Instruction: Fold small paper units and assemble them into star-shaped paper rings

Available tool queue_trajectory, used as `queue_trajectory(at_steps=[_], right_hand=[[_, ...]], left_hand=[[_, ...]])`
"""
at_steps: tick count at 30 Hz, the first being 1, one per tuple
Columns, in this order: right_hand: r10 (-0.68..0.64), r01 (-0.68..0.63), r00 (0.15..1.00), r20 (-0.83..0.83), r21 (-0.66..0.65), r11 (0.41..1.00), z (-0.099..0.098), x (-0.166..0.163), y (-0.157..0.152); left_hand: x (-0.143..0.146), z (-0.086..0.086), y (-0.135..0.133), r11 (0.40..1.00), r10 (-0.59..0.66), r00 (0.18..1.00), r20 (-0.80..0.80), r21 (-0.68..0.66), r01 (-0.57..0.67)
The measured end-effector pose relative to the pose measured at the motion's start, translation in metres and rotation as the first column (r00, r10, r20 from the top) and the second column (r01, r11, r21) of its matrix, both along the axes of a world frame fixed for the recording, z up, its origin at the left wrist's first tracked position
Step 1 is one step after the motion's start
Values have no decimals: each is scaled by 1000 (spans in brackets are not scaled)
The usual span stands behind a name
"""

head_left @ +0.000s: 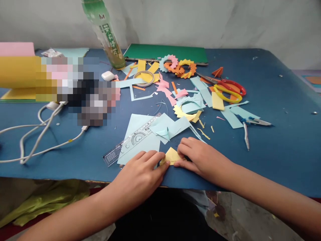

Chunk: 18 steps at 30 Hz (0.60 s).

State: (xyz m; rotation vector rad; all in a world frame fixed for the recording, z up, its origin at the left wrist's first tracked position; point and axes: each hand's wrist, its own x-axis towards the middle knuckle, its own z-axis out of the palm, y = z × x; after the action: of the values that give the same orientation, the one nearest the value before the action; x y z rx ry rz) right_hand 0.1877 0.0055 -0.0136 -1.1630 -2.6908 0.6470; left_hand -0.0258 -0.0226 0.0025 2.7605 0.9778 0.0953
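Note:
Both hands rest on the blue table [276, 134] near its front edge, pressing a small yellow piece of paper [171, 155] flat between them. My left hand [140, 170] lies palm down with its fingers together, the fingertips on the paper's left edge. My right hand [198, 156] has its fingers curled onto the paper's right side. Just behind lie a light-blue paper sheet [140, 140], a clear plastic ruler [130, 142] and a folded light-blue piece [164, 133].
Coloured paper scraps [188, 100], spiky paper rings [179, 65], red-and-yellow scissors [228, 88], a compass [247, 125], a tape roll [143, 78], a green bottle [105, 33], a green sheet [165, 53], white cables [37, 134] and stacked coloured paper [17, 73] lie around.

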Motion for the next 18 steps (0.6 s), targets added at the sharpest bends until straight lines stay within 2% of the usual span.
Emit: queue_trajectory(at_steps=[4,7,10,14,18], right_hand=[[-97,97,995,8,-152,984,8,9,-2],[-138,137,990,9,-198,971,11,14,-2],[-96,91,995,-17,-177,980,10,17,-2],[49,-58,992,-114,-73,996,8,19,-3],[99,-106,983,-154,-33,994,9,16,-6]], left_hand=[[-11,5,1,995,-33,999,27,-92,35],[-17,6,4,993,-45,997,68,-107,52],[-20,4,6,994,-15,993,118,-105,28],[-12,0,9,998,35,987,160,-48,-28],[2,1,11,998,11,994,110,-58,-5]])
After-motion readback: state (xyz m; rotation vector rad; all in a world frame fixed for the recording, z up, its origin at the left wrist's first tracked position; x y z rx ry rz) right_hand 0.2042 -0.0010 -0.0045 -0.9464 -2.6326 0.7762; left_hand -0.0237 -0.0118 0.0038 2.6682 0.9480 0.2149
